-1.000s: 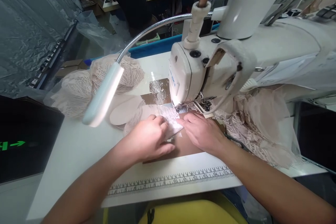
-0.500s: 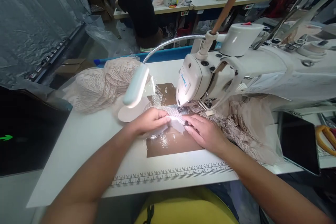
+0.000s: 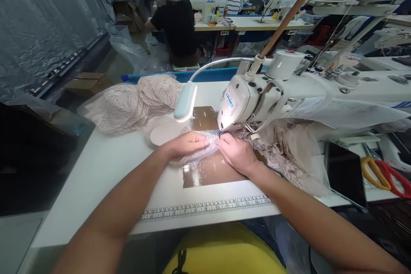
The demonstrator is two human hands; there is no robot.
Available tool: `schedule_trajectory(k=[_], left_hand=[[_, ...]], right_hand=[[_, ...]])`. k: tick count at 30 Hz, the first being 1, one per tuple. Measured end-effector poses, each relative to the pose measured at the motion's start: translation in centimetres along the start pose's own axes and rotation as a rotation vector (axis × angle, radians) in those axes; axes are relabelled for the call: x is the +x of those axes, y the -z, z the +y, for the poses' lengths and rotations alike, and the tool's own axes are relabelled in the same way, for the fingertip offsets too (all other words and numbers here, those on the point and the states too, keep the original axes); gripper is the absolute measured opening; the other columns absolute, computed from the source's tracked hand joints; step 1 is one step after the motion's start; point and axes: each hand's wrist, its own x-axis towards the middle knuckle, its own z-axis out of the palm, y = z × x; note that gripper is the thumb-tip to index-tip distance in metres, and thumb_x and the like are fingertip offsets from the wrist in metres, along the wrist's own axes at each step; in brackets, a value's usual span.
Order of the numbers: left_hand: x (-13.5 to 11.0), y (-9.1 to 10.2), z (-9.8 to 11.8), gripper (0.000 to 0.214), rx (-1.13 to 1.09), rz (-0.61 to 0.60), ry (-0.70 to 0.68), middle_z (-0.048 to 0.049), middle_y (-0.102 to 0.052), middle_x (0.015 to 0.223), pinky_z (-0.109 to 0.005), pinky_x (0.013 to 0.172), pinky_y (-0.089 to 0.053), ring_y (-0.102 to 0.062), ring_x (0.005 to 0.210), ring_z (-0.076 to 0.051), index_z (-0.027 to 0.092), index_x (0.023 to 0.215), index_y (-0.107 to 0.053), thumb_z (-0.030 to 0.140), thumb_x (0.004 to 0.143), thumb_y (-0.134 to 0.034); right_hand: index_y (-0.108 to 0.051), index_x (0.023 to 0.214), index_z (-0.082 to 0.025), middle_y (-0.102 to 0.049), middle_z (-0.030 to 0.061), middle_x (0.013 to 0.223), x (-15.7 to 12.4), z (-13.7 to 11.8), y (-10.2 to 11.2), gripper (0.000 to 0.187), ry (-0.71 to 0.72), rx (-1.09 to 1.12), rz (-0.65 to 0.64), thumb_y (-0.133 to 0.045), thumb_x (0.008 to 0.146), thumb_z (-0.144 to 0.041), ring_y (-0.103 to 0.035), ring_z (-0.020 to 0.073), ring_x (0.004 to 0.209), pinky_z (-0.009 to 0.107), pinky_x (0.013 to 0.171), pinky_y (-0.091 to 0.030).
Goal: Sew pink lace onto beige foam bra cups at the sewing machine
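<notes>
A strip of pale pink lace fabric (image 3: 208,149) stretches between my two hands, just in front of the sewing machine (image 3: 236,100). My left hand (image 3: 189,143) is closed on its left part, thumb on top. Close by the needle area, my right hand (image 3: 236,152) pinches the other end with bent fingers. The presser foot is mostly hidden behind the right fingers. Below the hands lies a shiny brown sheet (image 3: 215,173) fixed on the white table. Gathered lace (image 3: 285,154) runs off to the right under the machine arm.
A heap of lace (image 3: 138,100) lies at the table's back left. A lamp (image 3: 186,102) hangs over the work. At right are a dark tablet (image 3: 345,173) and scissors with yellow and red handles (image 3: 377,173). A printed ruler (image 3: 205,209) follows the front edge. A person (image 3: 178,25) sits beyond.
The view has tilted up and shifted right. My right hand has moved in closer to my left hand, its fingers now more bent, and the white fabric flap between them is folded up.
</notes>
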Motion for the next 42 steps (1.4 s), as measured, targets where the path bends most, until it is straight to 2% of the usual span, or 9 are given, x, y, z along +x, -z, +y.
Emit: schedule_trajectory(k=[5, 10, 13, 17, 21, 24, 30, 36, 42], left_hand=[[-0.5, 0.2, 1.6, 0.036, 0.319, -0.125, -0.181, -0.0018, -0.061, 0.072, -0.028, 0.069, -0.042, -0.055, 0.072, -0.016, 0.018, 0.074, -0.064, 0.045, 0.089, -0.046], [-0.6, -0.2, 2.6, 0.030, 0.630, -0.108, -0.261, -0.0056, -0.063, 0.082, -0.031, 0.080, -0.043, -0.057, 0.085, -0.019, 0.018, 0.085, -0.069, 0.039, 0.089, -0.049], [-0.4, -0.8, 3.0, 0.027, 0.714, -0.110, -0.244, -0.0075, -0.061, 0.086, -0.029, 0.077, -0.045, -0.057, 0.083, -0.019, 0.015, 0.086, -0.068, 0.035, 0.088, -0.050], [0.0, -1.7, 3.3, 0.027, 0.744, -0.083, -0.239, -0.0103, -0.062, 0.101, -0.030, 0.079, -0.047, -0.059, 0.089, -0.019, 0.014, 0.101, -0.066, 0.031, 0.089, -0.049], [0.3, -2.8, 3.1, 0.037, 0.844, -0.065, -0.262, -0.0124, -0.057, 0.126, -0.035, 0.087, -0.046, -0.057, 0.102, -0.023, 0.015, 0.120, -0.059, 0.032, 0.090, -0.048], [0.4, -3.4, 2.7, 0.045, 0.963, -0.028, -0.236, -0.0122, -0.053, 0.135, -0.039, 0.085, -0.045, -0.056, 0.102, -0.026, 0.014, 0.128, -0.054, 0.035, 0.089, -0.046], [0.8, -3.7, 2.3, 0.052, 1.068, -0.012, -0.199, -0.0079, -0.048, 0.141, -0.040, 0.079, -0.043, -0.055, 0.096, -0.026, 0.013, 0.134, -0.048, 0.031, 0.086, -0.043], [1.3, -3.5, 2.2, 0.055, 1.109, -0.008, -0.175, -0.0101, -0.045, 0.143, -0.040, 0.079, -0.042, -0.052, 0.095, -0.027, 0.011, 0.135, -0.047, 0.027, 0.083, -0.044], [1.2, -3.4, 2.0, 0.048, 1.125, 0.001, -0.232, -0.0092, -0.048, 0.141, -0.040, 0.082, -0.040, -0.049, 0.098, -0.026, 0.009, 0.133, -0.049, 0.022, 0.087, -0.040]], right_hand=[[-0.066, 0.090, -0.015, -0.065, 0.0081, 0.092, -2.2, 0.6, 1.5, 0.026, 0.023, 0.350, 0.020, -0.042, 0.094, -0.024, -0.057, 0.0169, 0.082, 0.029, 0.073, -0.044], [-0.065, 0.090, -0.017, -0.069, 0.0072, 0.099, -5.8, 0.4, 2.8, 0.020, 0.044, 0.495, -0.093, -0.046, 0.093, -0.020, -0.057, 0.0186, 0.087, 0.033, 0.075, -0.045], [-0.065, 0.097, -0.019, -0.068, 0.0075, 0.105, -6.8, 0.5, 3.0, 0.021, -0.008, 0.494, -0.123, -0.045, 0.092, -0.020, -0.058, 0.0194, 0.090, 0.035, 0.079, -0.044], [-0.063, 0.107, -0.019, -0.066, 0.0070, 0.094, -6.4, 0.6, 3.0, 0.026, -0.101, 0.433, -0.163, -0.041, 0.092, -0.018, -0.057, 0.0182, 0.084, 0.031, 0.074, -0.044], [-0.064, 0.106, -0.019, -0.060, 0.0055, 0.087, -5.9, 0.3, 3.0, 0.027, -0.095, 0.306, -0.222, -0.047, 0.086, -0.013, -0.050, 0.0176, 0.078, 0.029, 0.068, -0.038], [-0.064, 0.102, -0.018, -0.058, 0.0051, 0.086, -6.0, 0.0, 3.0, 0.025, -0.088, 0.274, -0.222, -0.047, 0.085, -0.012, -0.046, 0.0175, 0.076, 0.029, 0.069, -0.034], [-0.063, 0.101, -0.017, -0.058, 0.0050, 0.086, -6.1, -0.2, 2.9, 0.022, -0.083, 0.277, -0.209, -0.045, 0.088, -0.015, -0.043, 0.0179, 0.077, 0.030, 0.068, -0.031], [-0.063, 0.099, -0.017, -0.057, 0.0040, 0.082, -5.5, -0.2, 2.6, 0.020, -0.096, 0.255, -0.235, -0.046, 0.088, -0.015, -0.042, 0.0179, 0.075, 0.030, 0.068, -0.030], [-0.063, 0.098, -0.018, -0.056, 0.0038, 0.081, -4.9, -0.1, 2.4, 0.020, -0.112, 0.250, -0.265, -0.046, 0.088, -0.015, -0.042, 0.0175, 0.074, 0.029, 0.067, -0.031]])
